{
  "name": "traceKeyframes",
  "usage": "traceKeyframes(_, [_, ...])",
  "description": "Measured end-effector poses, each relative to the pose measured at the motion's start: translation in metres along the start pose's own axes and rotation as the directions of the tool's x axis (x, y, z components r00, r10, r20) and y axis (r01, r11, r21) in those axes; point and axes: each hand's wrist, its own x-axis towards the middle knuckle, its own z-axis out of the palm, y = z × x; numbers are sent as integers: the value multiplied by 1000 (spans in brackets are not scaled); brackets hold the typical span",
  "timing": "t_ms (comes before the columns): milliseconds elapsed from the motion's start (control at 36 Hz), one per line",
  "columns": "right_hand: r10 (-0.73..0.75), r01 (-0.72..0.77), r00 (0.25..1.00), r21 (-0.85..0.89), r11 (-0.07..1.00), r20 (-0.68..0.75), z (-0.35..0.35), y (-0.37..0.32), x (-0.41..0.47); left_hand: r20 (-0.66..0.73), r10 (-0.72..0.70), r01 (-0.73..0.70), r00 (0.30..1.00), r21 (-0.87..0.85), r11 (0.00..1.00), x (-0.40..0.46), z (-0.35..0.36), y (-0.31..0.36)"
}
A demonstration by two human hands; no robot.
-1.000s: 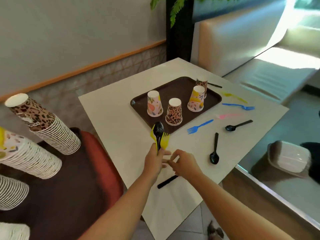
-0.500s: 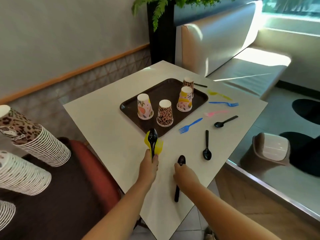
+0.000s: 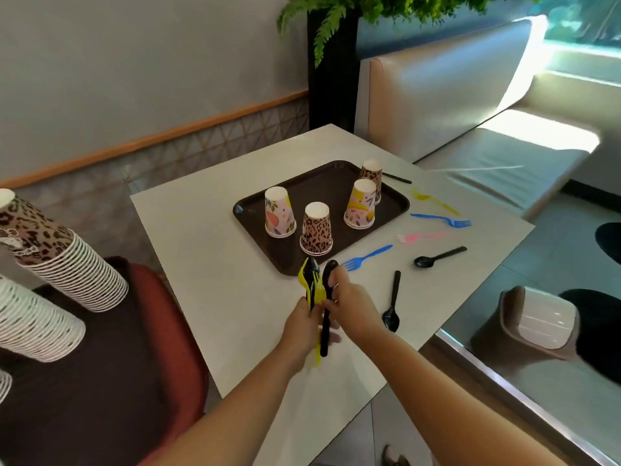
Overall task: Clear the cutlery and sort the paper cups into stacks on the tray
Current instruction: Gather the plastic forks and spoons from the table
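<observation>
As left hand (image 3: 299, 326) grips the cutlery bundle (image 3: 311, 284) upright, right hand (image 3: 353, 306) fingers pinch black spoon (image 3: 327, 297) beside it, prob. to add it w/ the rest.

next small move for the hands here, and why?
Probably: tuck the black spoon in the right hand into the left hand's bundle of cutlery, then reach for the nearest loose spoon. The two hands meet at the bundle, the spoon lies alongside it, and forks and spoons still lie on the table right of the tray.
</observation>
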Motion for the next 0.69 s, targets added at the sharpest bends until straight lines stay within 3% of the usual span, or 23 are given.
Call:
traceKeyframes(139, [-96, 95, 988, 16, 995, 118, -26, 16, 17, -163, 9, -12, 987, -21, 1000, 15, 24, 6])
traceKeyframes(222, [-201, 219, 956, -63, 974, 214, -50, 33, 34, -250, 30, -33, 968, -9, 999, 23, 34, 14])
traceKeyframes(333, [-256, 401, 876, -321, 858, 410, -81, 72, 55, -341, 56, -79, 938, -55, 995, 32, 43, 22])
traceKeyframes(444, [-203, 522, 770, -414, 746, 604, -96, 108, 66, -402, 56, -99, 914, -87, 991, 37, 56, 26])
traceKeyframes(694, [-318, 682, 674, -395, 616, 667, -92, 135, 76, -500, 19, -90, 866, -120, 989, 43, 83, 33])
